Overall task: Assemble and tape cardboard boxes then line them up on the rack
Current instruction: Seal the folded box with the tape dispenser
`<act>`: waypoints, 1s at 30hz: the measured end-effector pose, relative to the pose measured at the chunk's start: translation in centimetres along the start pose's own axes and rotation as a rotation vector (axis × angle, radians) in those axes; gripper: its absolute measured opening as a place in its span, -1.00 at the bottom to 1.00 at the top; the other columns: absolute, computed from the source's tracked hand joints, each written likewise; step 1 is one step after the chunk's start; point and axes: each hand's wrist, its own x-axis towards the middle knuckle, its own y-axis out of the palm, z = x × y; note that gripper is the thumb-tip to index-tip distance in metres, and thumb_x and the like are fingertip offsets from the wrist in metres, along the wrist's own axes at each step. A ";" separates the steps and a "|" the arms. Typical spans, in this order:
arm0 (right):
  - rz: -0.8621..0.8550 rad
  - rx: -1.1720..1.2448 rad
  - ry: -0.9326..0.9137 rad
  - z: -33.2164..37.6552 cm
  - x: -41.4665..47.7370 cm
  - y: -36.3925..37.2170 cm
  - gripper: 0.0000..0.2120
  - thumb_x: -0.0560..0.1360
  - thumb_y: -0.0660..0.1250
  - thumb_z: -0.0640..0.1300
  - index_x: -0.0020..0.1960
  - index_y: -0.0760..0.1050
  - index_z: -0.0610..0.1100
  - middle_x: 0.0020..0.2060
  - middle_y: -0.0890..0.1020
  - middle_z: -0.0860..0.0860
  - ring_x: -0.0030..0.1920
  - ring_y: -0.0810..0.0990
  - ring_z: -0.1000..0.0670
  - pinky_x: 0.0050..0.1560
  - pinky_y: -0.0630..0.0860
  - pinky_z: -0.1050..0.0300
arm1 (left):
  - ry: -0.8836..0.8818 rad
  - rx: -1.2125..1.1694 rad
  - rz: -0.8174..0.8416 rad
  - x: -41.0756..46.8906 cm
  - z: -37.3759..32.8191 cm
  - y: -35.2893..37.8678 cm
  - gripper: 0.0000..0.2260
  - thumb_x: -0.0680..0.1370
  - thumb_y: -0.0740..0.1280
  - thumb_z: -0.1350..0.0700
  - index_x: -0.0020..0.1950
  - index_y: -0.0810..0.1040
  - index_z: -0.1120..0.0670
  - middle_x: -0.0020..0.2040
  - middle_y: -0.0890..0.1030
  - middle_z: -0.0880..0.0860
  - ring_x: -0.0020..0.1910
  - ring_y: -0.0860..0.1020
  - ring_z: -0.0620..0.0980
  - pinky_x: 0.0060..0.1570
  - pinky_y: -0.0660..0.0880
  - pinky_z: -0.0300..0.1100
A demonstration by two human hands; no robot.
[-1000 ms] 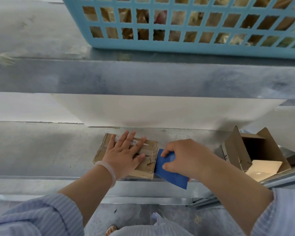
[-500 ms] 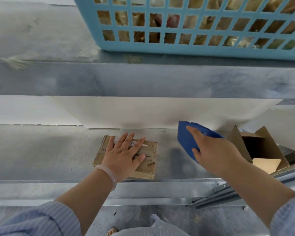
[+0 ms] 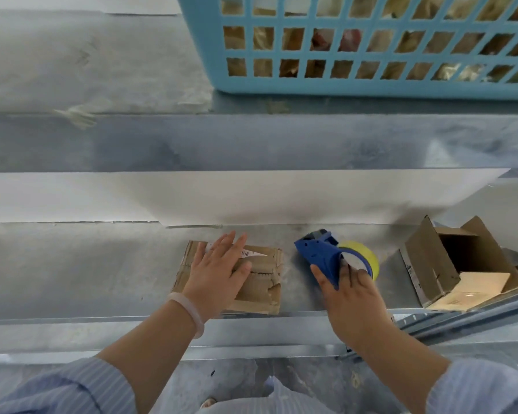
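1. Small cardboard box (image 3: pixel 260 289) sits flat on the lower rack shelf (image 3: pixel 72 273), near the front edge, flaps closed.
2. L hand (image 3: pixel 217 271) lies on top of it, fingers straight & spread, palm pressing down, curled round nothing.
3. R hand (image 3: pixel 352 297) grasps the blue tape dispenser (image 3: pixel 316 253): thumb on one side, fingers on the other by the yellow tape roll (image 3: pixel 367 258).
4. Key relation: the box lies left of the dispenser w/ a bare strip of shelf between, not touching. Dispenser's long axis runs from the R hand up & left twd the back wall, nose pointing away. L hand is nearer, being already on the box.
5. Can't tell if the dispenser rests on the shelf or hangs just above it.
6. Box looks worn: brown, creased, torn along its right edge, white barcode label at the far edge, and a wrinkled seam across the middle, prob. taped.
7. My guess: the next move belongs to the L hand, sliding the box into line, while the R hand parks the dispenser.
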 end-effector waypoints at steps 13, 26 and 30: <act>-0.328 0.844 0.286 2.7 -2.2 -1.7 -0.57 0.56 0.23 -0.10 0.43 0.38 -0.08 0.33 0.48 -0.02 0.29 0.47 -0.07 0.25 0.43 0.04 | 0.372 0.377 0.007 -3.6 2.9 -1.3 -0.45 0.61 -0.06 -0.20 0.55 0.14 0.00 0.55 0.13 0.00 0.54 0.10 0.02 0.52 -0.01 0.08; 0.208 2.296 0.689 7.8 1.3 -5.8 -0.76 0.52 0.43 -0.12 0.06 0.56 -0.29 -0.09 0.73 -0.18 -0.06 0.72 -0.13 0.10 0.63 -0.08 | 0.265 0.293 0.046 -3.2 4.7 -2.9 -0.16 0.39 0.03 -0.50 0.56 0.12 -0.07 0.55 0.14 -0.13 0.50 0.20 -0.04 0.43 0.08 -0.09; 0.213 2.326 0.674 7.4 1.4 -5.9 -0.84 0.55 0.38 -0.15 0.00 0.51 -0.26 -0.11 0.73 -0.15 -0.06 0.72 -0.14 0.13 0.61 -0.13 | 0.232 0.277 0.039 -2.5 6.0 -2.2 -0.12 0.33 -0.10 -0.58 0.56 -0.02 -0.17 0.51 -0.14 -0.28 0.54 -0.04 -0.12 0.43 -0.20 -0.17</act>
